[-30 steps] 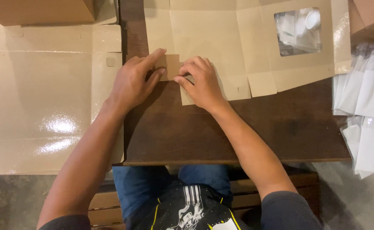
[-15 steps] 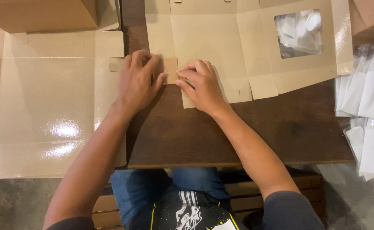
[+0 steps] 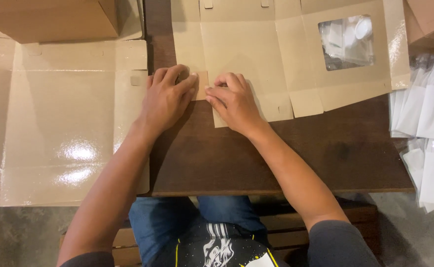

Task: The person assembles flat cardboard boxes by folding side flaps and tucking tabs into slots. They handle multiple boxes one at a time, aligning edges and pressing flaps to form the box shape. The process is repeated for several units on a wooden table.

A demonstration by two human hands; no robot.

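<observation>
Both hands, left hand [image 3: 166, 96] and right hand [image 3: 234, 101], press flat with fingers extended on a small flap [image 3: 201, 79] of the flat cardboard box blank [image 3: 249, 54] on the bench [image 3: 276, 158].

The person is wearing blue jeans [image 3: 177, 222] and a dark grey short-sleeved shirt [image 3: 340, 244]. A black garment with white and yellow print [image 3: 222, 247] is showing at the waist.

Tan flat box blank [image 3: 246, 49] — dark brown table [image 3: 276, 158] — white packets [image 3: 427, 113], blue jeans [image 3: 162, 222].
</observation>
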